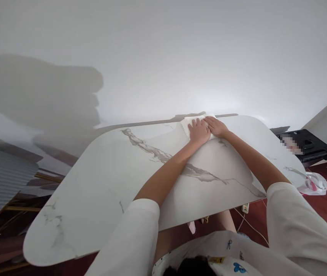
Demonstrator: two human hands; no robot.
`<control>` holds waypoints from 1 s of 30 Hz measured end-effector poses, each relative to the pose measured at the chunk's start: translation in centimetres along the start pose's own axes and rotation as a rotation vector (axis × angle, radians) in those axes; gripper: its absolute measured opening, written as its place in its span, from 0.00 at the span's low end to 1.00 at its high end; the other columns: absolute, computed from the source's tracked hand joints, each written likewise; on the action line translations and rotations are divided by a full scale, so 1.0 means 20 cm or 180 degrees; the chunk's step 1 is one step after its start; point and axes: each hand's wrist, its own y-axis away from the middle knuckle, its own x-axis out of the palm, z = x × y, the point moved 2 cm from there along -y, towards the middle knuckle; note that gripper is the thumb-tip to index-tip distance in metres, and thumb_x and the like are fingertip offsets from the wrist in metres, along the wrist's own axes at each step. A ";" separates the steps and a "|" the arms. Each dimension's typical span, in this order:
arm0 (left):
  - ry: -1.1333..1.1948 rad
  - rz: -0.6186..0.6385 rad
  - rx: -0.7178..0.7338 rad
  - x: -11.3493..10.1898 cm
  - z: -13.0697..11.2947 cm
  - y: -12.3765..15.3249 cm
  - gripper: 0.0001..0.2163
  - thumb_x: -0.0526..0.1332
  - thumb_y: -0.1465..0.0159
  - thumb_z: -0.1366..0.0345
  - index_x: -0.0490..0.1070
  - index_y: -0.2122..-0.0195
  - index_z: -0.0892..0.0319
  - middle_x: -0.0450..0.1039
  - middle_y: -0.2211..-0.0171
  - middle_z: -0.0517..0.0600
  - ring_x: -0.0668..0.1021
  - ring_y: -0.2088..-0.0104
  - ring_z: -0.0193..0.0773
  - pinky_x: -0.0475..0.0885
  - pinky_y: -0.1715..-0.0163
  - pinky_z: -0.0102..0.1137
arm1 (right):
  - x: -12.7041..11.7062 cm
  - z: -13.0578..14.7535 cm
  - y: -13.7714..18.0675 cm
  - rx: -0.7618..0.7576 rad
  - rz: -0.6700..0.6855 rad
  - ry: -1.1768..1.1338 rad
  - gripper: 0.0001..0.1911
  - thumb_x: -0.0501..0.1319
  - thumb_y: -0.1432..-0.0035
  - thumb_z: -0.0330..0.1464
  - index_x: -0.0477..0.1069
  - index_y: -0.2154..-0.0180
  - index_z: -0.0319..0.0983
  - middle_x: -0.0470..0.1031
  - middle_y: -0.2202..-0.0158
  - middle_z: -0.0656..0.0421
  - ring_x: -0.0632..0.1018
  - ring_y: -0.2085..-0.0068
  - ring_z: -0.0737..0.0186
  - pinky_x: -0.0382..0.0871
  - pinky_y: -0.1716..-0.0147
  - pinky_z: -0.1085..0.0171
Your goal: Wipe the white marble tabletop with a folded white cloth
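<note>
A white cloth (188, 122) with a scalloped edge lies on the white, grey-veined tabletop (100, 184), close to the far edge by the wall. My left hand (199, 131) rests palm down on the cloth, its fingers spread. Beside it, my right hand (217, 126) lies flat on the cloth's right part, fingers stretched toward the left hand and touching it or nearly so. Part of the cloth is hidden beneath both hands.
A white wall (163, 57) stands behind the table. To the right are a black case (309, 143) and a clear plastic bag (317, 184). A ribbed grey piece (5, 180) is at the left. Below the near edge, a power strip (245, 208) with a cable lies on the red floor.
</note>
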 end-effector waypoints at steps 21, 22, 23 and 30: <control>0.0052 -0.0046 0.0737 0.06 -0.07 -0.17 0.21 0.44 0.33 0.63 0.62 0.41 0.59 0.62 0.38 0.55 0.63 0.39 0.50 0.59 0.42 0.45 | 0.05 -0.18 0.04 0.0507 -0.0408 0.0244 0.27 0.43 0.35 0.30 0.60 0.38 0.31 0.62 0.35 0.48 0.61 0.34 0.50 0.52 0.33 0.48; 0.0071 -0.0047 0.0740 0.06 -0.08 -0.14 0.21 0.44 0.33 0.63 0.62 0.41 0.59 0.62 0.38 0.55 0.63 0.39 0.50 0.59 0.42 0.45 | 0.04 -0.17 0.07 0.0477 -0.0430 0.0239 0.27 0.43 0.35 0.31 0.61 0.38 0.33 0.63 0.35 0.49 0.61 0.34 0.51 0.52 0.32 0.48; 0.0090 -0.0059 0.0733 0.05 -0.10 -0.12 0.21 0.44 0.32 0.63 0.62 0.41 0.59 0.62 0.38 0.56 0.63 0.38 0.50 0.59 0.41 0.45 | 0.04 -0.17 0.10 0.0463 -0.0431 0.0226 0.27 0.42 0.34 0.31 0.61 0.37 0.34 0.63 0.35 0.50 0.61 0.33 0.51 0.53 0.32 0.48; 0.0106 -0.0058 0.0666 0.01 -0.16 0.12 0.23 0.43 0.32 0.62 0.61 0.38 0.61 0.58 0.35 0.57 0.60 0.36 0.52 0.57 0.40 0.47 | -0.01 -0.08 0.31 0.0618 -0.0193 0.0198 0.27 0.43 0.34 0.33 0.59 0.36 0.34 0.58 0.33 0.51 0.57 0.32 0.50 0.50 0.31 0.50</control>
